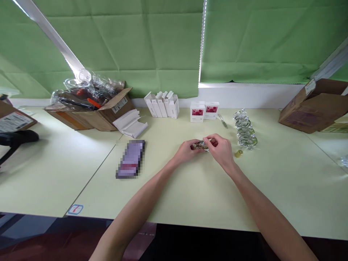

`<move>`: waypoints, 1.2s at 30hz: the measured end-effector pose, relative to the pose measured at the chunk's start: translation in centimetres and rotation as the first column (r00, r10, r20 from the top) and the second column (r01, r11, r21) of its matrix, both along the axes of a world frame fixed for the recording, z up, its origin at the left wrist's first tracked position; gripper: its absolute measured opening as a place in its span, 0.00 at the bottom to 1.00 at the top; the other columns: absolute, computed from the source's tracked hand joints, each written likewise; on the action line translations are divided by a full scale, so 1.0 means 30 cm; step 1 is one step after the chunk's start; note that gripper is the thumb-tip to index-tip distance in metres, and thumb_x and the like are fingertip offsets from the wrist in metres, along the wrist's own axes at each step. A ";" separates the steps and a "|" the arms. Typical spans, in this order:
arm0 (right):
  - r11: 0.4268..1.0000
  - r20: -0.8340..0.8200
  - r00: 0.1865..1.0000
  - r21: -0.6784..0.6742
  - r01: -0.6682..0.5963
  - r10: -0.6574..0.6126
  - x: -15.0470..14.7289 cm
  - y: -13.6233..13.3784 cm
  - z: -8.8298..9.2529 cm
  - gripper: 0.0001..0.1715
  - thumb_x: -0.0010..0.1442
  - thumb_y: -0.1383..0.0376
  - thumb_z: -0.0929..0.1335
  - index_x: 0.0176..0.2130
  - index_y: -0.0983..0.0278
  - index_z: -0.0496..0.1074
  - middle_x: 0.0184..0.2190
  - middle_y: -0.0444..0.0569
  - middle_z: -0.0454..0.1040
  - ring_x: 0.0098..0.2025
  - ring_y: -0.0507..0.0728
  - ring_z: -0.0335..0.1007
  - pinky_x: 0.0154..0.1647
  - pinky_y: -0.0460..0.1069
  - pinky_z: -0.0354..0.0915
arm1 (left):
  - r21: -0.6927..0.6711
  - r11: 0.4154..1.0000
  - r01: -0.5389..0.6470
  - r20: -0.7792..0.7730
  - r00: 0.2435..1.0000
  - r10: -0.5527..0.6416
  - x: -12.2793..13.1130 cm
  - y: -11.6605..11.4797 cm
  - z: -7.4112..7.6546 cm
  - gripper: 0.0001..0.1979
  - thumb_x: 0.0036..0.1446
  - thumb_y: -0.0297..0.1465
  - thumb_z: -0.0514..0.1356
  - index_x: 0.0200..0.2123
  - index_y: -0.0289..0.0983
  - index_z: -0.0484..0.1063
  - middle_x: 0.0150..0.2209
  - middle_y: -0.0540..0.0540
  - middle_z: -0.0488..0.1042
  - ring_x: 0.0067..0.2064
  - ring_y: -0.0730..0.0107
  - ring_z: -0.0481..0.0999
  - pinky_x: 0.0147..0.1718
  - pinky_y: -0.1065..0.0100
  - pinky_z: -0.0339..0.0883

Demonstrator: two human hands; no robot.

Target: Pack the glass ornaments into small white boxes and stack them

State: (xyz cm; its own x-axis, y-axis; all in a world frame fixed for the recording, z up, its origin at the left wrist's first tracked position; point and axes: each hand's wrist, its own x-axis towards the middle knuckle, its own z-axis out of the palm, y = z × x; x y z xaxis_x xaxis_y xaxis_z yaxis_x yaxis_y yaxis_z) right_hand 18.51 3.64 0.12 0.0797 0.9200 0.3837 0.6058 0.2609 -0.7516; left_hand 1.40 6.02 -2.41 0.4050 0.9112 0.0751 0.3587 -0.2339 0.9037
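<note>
A small clear, shiny, rounded piece (202,145) is between my hands, low over the table; its exact kind is hard to make out. My left hand (187,150) curls around its left side. From the right, my right hand (219,146) is closed, thumb and fingertips pinched at its top edge. To the right of my right hand stands a row of several clear, rounded glassy pieces (245,130). In front of that row lies a small yellowish roll of tape (239,153). A thin pen-like item (223,121) rests beyond my right hand.
Two white boxes with pink pictures (197,112) stand at the back, beside several narrow white cartons (163,105). White folded paper (131,124) and a blurred phone (131,159) lie left. Cardboard boxes (106,117) stand back left, another cardboard box (312,108) back right.
</note>
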 end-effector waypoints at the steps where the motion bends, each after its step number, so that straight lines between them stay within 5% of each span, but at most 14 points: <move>1: 1.000 -0.003 1.000 0.002 -0.002 0.002 -0.003 0.001 0.000 0.14 0.60 0.53 0.67 0.33 0.61 0.73 0.23 0.46 0.76 0.27 0.56 0.71 0.32 0.50 0.62 | -0.001 1.000 0.001 0.004 1.000 -0.001 -0.001 0.001 -0.002 0.17 0.54 0.41 0.63 0.44 0.40 0.79 0.36 0.50 0.78 0.30 0.73 0.66 0.30 0.70 0.62; 11: 0.996 0.034 0.999 0.089 0.001 -0.004 -0.026 0.031 -0.001 0.16 0.55 0.59 0.66 0.23 0.58 0.55 0.18 0.40 0.64 0.21 0.51 0.57 0.27 0.48 0.57 | -0.004 1.000 -0.003 -0.033 0.999 0.003 -0.002 -0.002 0.006 0.20 0.55 0.44 0.62 0.47 0.39 0.78 0.36 0.49 0.77 0.28 0.73 0.64 0.28 0.71 0.61; 36: 0.995 -0.121 0.992 0.101 -0.027 0.039 -0.025 0.042 -0.060 0.17 0.56 0.57 0.66 0.23 0.58 0.56 0.18 0.38 0.61 0.23 0.50 0.56 0.26 0.47 0.59 | -0.003 1.000 -0.013 -0.028 1.000 0.013 0.003 -0.003 0.003 0.21 0.54 0.44 0.62 0.47 0.40 0.78 0.37 0.49 0.78 0.30 0.72 0.67 0.30 0.70 0.63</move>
